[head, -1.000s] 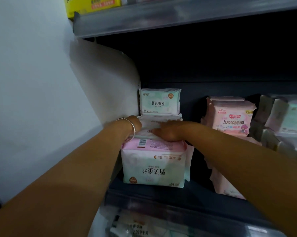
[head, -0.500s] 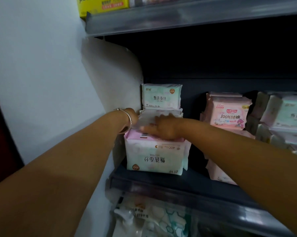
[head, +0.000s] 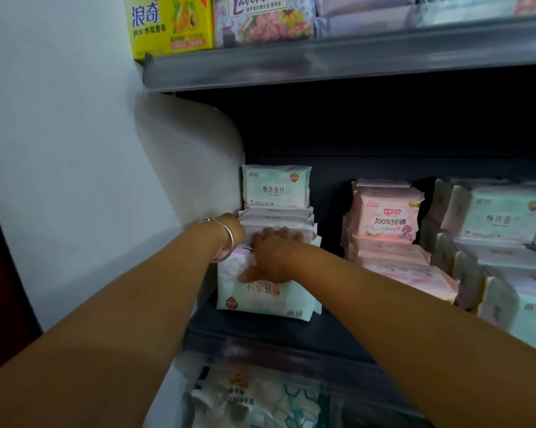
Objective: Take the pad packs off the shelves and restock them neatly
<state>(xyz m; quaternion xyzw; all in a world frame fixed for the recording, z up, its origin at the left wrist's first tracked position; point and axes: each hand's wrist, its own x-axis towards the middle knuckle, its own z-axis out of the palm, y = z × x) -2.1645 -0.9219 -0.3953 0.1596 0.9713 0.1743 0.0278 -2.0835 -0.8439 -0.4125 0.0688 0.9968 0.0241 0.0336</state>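
Since 1 second ago the right hand (head: 269, 257) has slid forward from the top of the stack to the front pack (head: 260, 288), and its thumb now lies down on the printed face. This mint pack stands upside down at the front edge of the dark shelf (head: 291, 335), at the left end, beside the white side panel (head: 183, 180). The right hand lies over its top edge with the fingers (head: 279, 234) curved on the packs behind, so it holds the pack. The left hand (head: 234, 230), with a bracelet (head: 226, 239) on the wrist, is mostly hidden behind the row, and I cannot tell if it is open or closed. Behind the front pack a row of similar packs (head: 279, 217) stands, and 1 upright pack (head: 276, 186) rises at the back. To the right are pink packs (head: 387, 217) and, further on, mint packs (head: 501, 217).

I judge the step in hand is squaring this left row. The next move probably calls for pressing the front pack flush against the row, perhaps turning it upright.
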